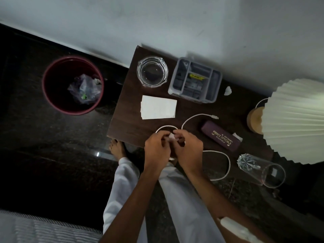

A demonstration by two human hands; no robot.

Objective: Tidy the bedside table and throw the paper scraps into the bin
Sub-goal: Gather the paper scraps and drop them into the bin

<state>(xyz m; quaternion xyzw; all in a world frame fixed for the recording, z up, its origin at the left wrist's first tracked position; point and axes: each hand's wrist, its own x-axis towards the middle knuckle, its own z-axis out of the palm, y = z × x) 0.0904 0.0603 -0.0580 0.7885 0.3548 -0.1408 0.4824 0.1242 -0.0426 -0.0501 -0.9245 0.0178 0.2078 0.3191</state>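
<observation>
Both hands meet over the front edge of the dark wooden bedside table (126,123). My left hand (157,147) and my right hand (188,149) pinch a small white piece, apparently the charger block of the white cable (192,118), between their fingertips. The cable loops away from both hands across the table. A stack of white paper sheets (158,109) lies flat behind the hands. One paper scrap (228,90) sits near the wall, another (237,136) by the spectacle case. The maroon bin (50,95) stands on the floor to the left, holding a plastic bag.
A glass ashtray (152,71) and a grey compartment organiser (195,80) stand at the back. A maroon spectacle case (220,135) lies right of my hands. A glass tumbler (261,170) lies on its side at the front right. A pleated lamp (294,120) overhangs the right side.
</observation>
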